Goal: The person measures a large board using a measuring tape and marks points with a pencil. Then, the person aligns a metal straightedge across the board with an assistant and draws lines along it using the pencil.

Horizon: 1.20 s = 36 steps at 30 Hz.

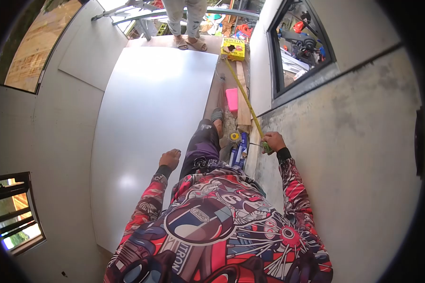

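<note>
Your right hand had its fingers clamped on the tape, already drawn out towards the box, not reeled in; your left hand hung over the sheet, its fingers' state unclear.

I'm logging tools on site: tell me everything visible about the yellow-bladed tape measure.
The long yellow tape measure has a narrow, nearly straight blade, seemingly thin metal, drawn out from a small greenish case. The bare right hand holds the case, hiding much of it. The blade slants forward and leftward, crossing over a pale, flat wooden plank. Its far end shows near the yellow printed cardboard box; whether they touch I cannot tell. Markings are too small to read.
</note>
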### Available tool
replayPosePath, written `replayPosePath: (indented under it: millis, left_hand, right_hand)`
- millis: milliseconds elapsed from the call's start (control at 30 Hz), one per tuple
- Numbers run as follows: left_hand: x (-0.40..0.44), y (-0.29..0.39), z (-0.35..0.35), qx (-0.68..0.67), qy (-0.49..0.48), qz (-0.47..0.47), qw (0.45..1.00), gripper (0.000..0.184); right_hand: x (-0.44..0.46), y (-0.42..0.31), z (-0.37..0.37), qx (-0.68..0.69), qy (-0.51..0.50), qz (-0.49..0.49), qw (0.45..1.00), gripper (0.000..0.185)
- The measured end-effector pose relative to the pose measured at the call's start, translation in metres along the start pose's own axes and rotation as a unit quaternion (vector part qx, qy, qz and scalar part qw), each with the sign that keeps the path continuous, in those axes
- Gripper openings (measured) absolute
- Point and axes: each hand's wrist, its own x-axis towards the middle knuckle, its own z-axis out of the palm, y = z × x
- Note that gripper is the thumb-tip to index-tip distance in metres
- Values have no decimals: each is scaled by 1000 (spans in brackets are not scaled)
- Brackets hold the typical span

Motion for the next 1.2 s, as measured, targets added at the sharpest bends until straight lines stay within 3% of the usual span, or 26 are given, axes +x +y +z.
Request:
replayPosePath:
  millis: [67,167,200,267,300,333,400,500,533,600,700,833,933,1033,1200]
  left_hand:
    - [-22,5,-12,8,8,-10,1000,38]
    - [-24,27,-79,17,-18,-37,999,39]
    - [-18,30,-93,16,-27,-50,998,39]
    - [27,-9,-50,-21,-46,-109,993,36]
    - [-20,0,-119,-14,-44,-99,994,36]
    - [9,-13,-125,31,-85,-112,990,35]
    - [48,-12,-140,-6,-92,-128,988,31]
    - [93,-4,-138,-112,-87,9,990,40]
    - [125,-19,-83,-139,-62,29,988,47]
    - [155,-3,-32,-158,-39,69,984,57]
    - [178,25,-1,-250,84,51,963,60]
    - [178,11,-19,-192,47,-36,980,63]
    - [186,-14,8,-132,66,-68,987,65]
    - [163,13,-48,-122,17,-81,989,62]
    - [124,-1,-21,-67,63,-126,988,55]
  right_hand:
    - [17,9,0,8,18,-62,998,18]
    - [40,-64,1,47,-15,-27,998,18]
    - [67,-60,8,-11,-1,-37,999,17]
    - [152,-11,54,-101,-16,-53,993,16]
    - [77,-55,69,-103,5,-71,992,16]
    - [88,-62,110,-77,0,-30,997,16]
    - [100,-84,178,-26,4,38,999,15]
    - [130,-105,255,64,-46,108,991,10]
    - [177,-43,301,108,-91,125,982,11]
    - [221,-26,328,165,-144,132,967,11]
    - [234,-80,347,226,-206,219,926,12]
    - [245,-75,401,312,-292,258,867,21]
    - [270,-48,408,300,-365,299,829,19]
    - [229,-132,388,222,-380,324,838,18]
    - [245,-138,374,168,-402,352,828,20]
